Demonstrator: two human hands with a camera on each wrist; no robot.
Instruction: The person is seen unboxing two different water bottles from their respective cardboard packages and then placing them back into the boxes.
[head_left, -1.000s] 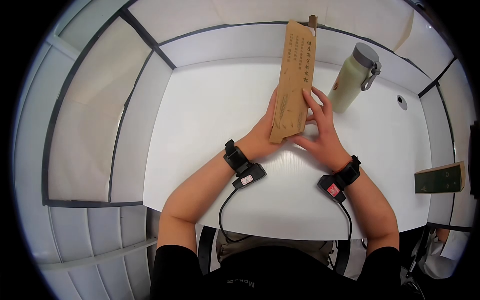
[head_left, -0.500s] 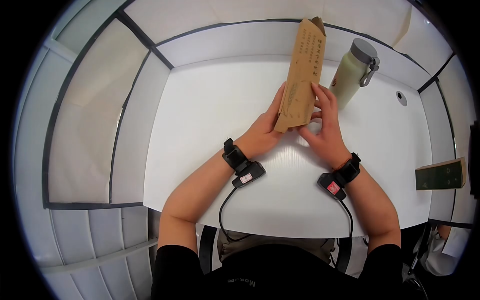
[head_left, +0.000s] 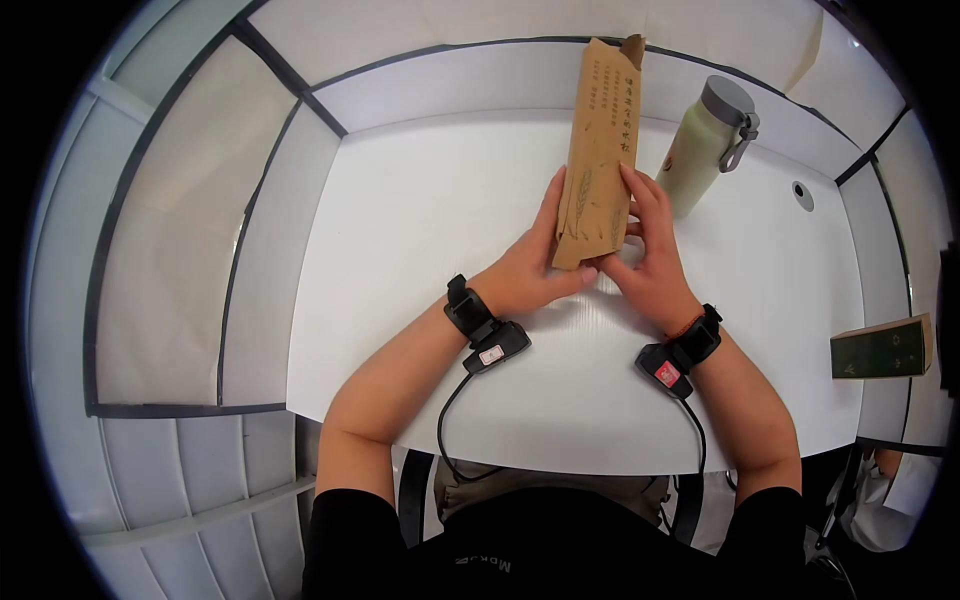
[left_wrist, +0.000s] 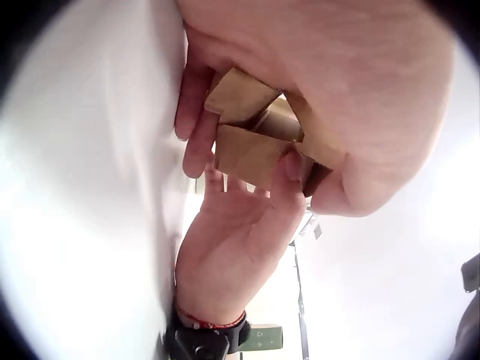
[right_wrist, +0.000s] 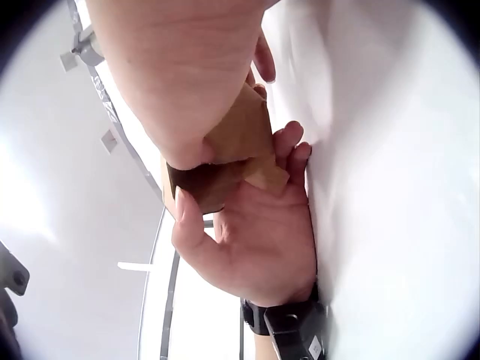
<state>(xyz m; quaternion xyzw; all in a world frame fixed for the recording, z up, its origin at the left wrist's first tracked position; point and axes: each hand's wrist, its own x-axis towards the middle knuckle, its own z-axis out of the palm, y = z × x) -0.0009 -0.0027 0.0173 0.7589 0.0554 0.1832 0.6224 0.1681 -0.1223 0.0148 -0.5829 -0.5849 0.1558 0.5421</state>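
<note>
A long brown cardboard box [head_left: 600,140] with printed characters and a wheat drawing stands tilted between both hands, its lower end towards the person. My left hand [head_left: 525,265] holds its left side, with the thumb by the lower edge. The right hand [head_left: 655,265] grips the right side, fingertips on the printed face. At the lower end, loose flaps [left_wrist: 247,154] stand out around an opening in the left wrist view, and the right thumb [left_wrist: 287,172] presses one of them. The right wrist view shows the left thumb [right_wrist: 184,214] beside the dark opening.
A pale green bottle [head_left: 690,160] with a grey lid stands just right of the box. Further right, a dark green box [head_left: 880,350] lies by the desk's side panel. The white desk [head_left: 420,220] has a round cable hole [head_left: 803,197] and low walls around it.
The box first moved right and away from the person, leaning more, then came back slightly left and straighter. The left thumb has come out from behind the box to its lower edge.
</note>
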